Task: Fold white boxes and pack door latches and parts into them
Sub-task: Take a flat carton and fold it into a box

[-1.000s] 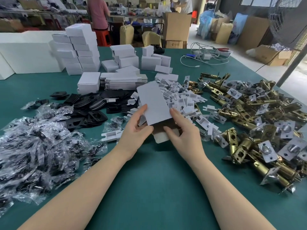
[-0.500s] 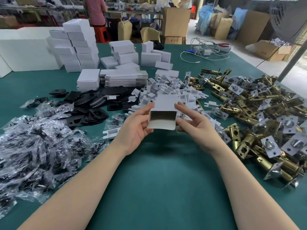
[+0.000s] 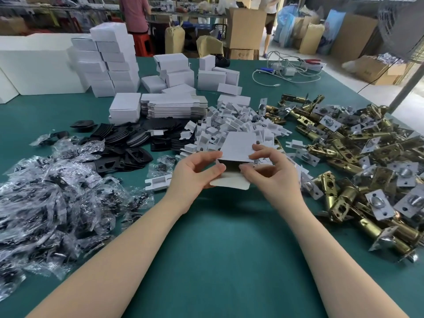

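Head view: forming a white box above the green table

Head view of both hands holding one box [image 3: 238,146] just above the table [image 3: 218,249]. The left hand [image 3: 195,172] pinches the box's left edge; the right hand [image 3: 269,167] pinches its right edge, fingers curled on the card. The near end of the box gapes open, dark inside, with a flap [image 3: 229,181] hanging toward the viewer. Judged step: erecting the box, with nothing packed yet. The next move probably calls for tucking that flap shut before loading. Right of the box lies a heap of brass latches [image 3: 358,157]; behind it, white card inserts [image 3: 231,125]; left of it, black plates [image 3: 124,143] and bagged parts [image 3: 52,191]. Beyond the inserts sit flat blanks [image 3: 174,106] and stacked finished boxes [image 3: 110,60]. Far behind the box, cartons [image 3: 245,28] and a standing person [image 3: 134,12] fill a workshop.
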Motion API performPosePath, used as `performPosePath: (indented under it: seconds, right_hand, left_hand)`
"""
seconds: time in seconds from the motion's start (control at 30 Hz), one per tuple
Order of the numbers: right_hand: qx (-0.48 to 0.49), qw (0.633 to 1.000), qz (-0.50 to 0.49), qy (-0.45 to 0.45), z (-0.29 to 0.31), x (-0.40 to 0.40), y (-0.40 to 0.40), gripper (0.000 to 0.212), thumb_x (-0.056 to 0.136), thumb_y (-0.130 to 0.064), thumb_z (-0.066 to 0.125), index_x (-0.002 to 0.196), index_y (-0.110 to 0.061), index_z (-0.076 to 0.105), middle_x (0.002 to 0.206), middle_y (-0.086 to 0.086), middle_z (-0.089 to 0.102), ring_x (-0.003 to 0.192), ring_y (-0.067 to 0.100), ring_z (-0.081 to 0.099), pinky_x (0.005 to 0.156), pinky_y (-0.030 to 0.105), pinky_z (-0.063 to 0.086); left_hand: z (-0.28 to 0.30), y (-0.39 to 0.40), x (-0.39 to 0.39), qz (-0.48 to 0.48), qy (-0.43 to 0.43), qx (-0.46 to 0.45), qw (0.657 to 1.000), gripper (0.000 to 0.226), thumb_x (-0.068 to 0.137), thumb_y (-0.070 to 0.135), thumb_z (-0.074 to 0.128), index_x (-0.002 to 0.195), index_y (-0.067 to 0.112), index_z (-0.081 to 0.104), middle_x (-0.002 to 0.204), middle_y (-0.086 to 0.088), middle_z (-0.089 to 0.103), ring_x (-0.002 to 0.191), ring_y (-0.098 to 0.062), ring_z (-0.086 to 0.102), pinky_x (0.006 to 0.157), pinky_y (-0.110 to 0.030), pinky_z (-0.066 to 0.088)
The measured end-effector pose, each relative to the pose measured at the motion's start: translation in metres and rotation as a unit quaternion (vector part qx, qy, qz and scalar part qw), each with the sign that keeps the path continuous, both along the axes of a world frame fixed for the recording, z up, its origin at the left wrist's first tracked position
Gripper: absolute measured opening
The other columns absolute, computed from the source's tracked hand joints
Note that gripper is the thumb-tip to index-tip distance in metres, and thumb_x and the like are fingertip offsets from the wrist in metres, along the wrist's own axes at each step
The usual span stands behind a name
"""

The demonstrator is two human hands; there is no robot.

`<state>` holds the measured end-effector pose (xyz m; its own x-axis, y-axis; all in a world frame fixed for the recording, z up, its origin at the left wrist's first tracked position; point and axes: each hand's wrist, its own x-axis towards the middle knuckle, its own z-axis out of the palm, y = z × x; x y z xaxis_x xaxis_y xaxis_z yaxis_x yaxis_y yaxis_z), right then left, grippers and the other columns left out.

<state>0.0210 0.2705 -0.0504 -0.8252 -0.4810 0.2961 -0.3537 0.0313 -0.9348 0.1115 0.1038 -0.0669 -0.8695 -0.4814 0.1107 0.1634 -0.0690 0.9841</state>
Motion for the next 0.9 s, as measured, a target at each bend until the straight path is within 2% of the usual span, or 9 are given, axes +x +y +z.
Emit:
performPosePath:
  seconds: [0.07,0.2,0.33,0.5,0.6,0.67,0.7,0.77,0.9]
  right_hand:
    - [0.0,1.0,-0.018,0.021,-0.002,0.003,-0.002,0.028,0.076,-0.014,0.082,0.078,-0.035,0.063,0.116,-0.022,0.063,0.061,0.014,0.068,0.06,0.016,0.05]
    - [-0.016,1.0,-0.021,0.015,-0.001,0.006,-0.004,0.03,0.077,-0.008,0.079,0.077,-0.032,0.062,0.108,-0.025,0.067,0.058,0.015,0.066,0.06,0.017,0.05]
    - [-0.023,1.0,-0.002,-0.008,0.005,0.002,0.001,0.025,0.079,-0.005,0.077,0.08,-0.026,0.064,0.112,-0.019,0.069,0.059,0.01,0.064,0.061,0.019,0.051]
    - [-0.006,1.0,0.027,0.001,0.007,0.005,0.002,0.027,0.077,-0.015,0.081,0.079,-0.037,0.066,0.112,-0.025,0.068,0.062,0.015,0.067,0.061,0.02,0.052]
    - [-0.02,0.999,0.019,0.035,0.004,0.008,-0.003,0.032,0.09,-0.014,0.069,0.083,-0.044,0.06,0.113,-0.009,0.071,0.061,0.011,0.06,0.064,0.024,0.051]
    - [-0.014,0.996,0.037,0.086,0.003,0.01,-0.003,0.037,0.094,-0.003,0.059,0.089,-0.039,0.057,0.112,-0.014,0.07,0.079,0.0,0.063,0.073,0.016,0.048]
    - [0.005,0.991,0.054,0.121,0.003,0.01,-0.002,0.039,0.092,0.005,0.056,0.092,-0.033,0.059,0.109,-0.026,0.068,0.103,-0.002,0.064,0.081,0.013,0.047]
    - [0.047,0.978,0.08,0.188,0.001,0.01,0.0,0.039,0.084,0.013,0.06,0.092,-0.024,0.065,0.11,-0.037,0.061,0.133,-0.004,0.044,0.092,0.01,0.043]
    - [0.122,0.968,0.068,0.21,0.002,0.006,0.003,0.031,0.082,-0.002,0.075,0.095,-0.03,0.074,0.141,-0.012,0.046,0.131,-0.002,0.043,0.105,0.011,0.034]
  left_hand:
    - [-0.001,0.002,-0.002,0.029,0.019,-0.008,0.999,0.025,0.073,0.015,0.083,0.082,0.037,0.077,0.082,0.012,0.074,0.073,-0.004,0.068,0.056,-0.017,0.051]
    - [0.0,0.003,-0.002,0.049,0.036,-0.04,0.997,0.029,0.075,0.01,0.081,0.077,0.037,0.075,0.092,0.017,0.073,0.084,-0.005,0.068,0.079,-0.027,0.055]
    - [0.001,0.005,0.0,-0.005,-0.002,-0.075,0.997,0.022,0.078,0.028,0.079,0.093,0.042,0.073,0.102,0.004,0.072,0.089,-0.033,0.069,0.086,-0.039,0.053]
    - [0.003,0.006,-0.001,0.045,0.022,-0.055,0.997,0.016,0.072,0.029,0.082,0.083,0.04,0.076,0.08,0.016,0.068,0.078,-0.011,0.065,0.077,-0.026,0.053]
    - [0.004,0.001,0.0,0.051,0.025,-0.008,0.998,0.017,0.067,0.031,0.081,0.083,0.035,0.078,0.081,0.005,0.066,0.085,-0.024,0.059,0.087,-0.043,0.05]
    - [0.006,0.0,-0.001,0.052,0.032,0.042,0.997,0.021,0.063,0.033,0.084,0.083,0.032,0.078,0.081,0.001,0.062,0.084,-0.026,0.054,0.082,-0.046,0.047]
    - [0.007,0.0,-0.001,0.053,0.033,0.056,0.997,0.024,0.06,0.035,0.085,0.083,0.031,0.078,0.082,0.0,0.061,0.084,-0.025,0.053,0.077,-0.043,0.046]
    - [0.006,0.001,-0.002,0.053,0.031,0.067,0.996,0.022,0.062,0.033,0.086,0.082,0.031,0.078,0.082,-0.003,0.06,0.081,-0.023,0.055,0.069,-0.035,0.048]
    - [0.003,0.0,-0.003,0.054,0.037,0.047,0.997,0.023,0.061,0.035,0.086,0.083,0.031,0.078,0.073,0.006,0.06,0.08,-0.022,0.052,0.076,-0.041,0.044]
